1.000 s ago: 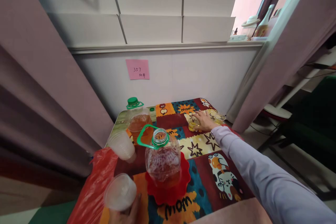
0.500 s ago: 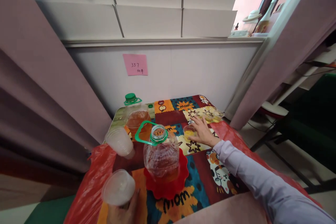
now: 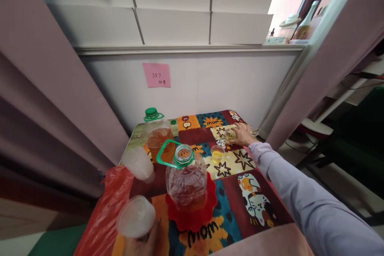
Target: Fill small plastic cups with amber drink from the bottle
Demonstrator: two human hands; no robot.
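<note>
My right hand (image 3: 241,135) reaches to the far right of the patterned table (image 3: 258,192) and closes on a small cup of yellow liquid (image 3: 230,136) there. A second small cup of yellow liquid (image 3: 217,153) stands alone nearer the middle. My left hand (image 3: 144,242) at the bottom edge grips a stack of clear plastic cups (image 3: 135,217). An open jug of amber liquid (image 3: 186,178) with a green handle stands on a red mat (image 3: 195,218) between my hands.
A capped jug of amber liquid (image 3: 156,136) stands at the back left, with another cup stack (image 3: 138,163) lying beside it. A red plastic bag (image 3: 103,216) hangs at the table's left. Curtains flank the table; a pink note (image 3: 157,75) is on the wall.
My right hand left one small cup near the table's middle and went back to the far right, onto another cup. My left hand kept holding the cup stack.
</note>
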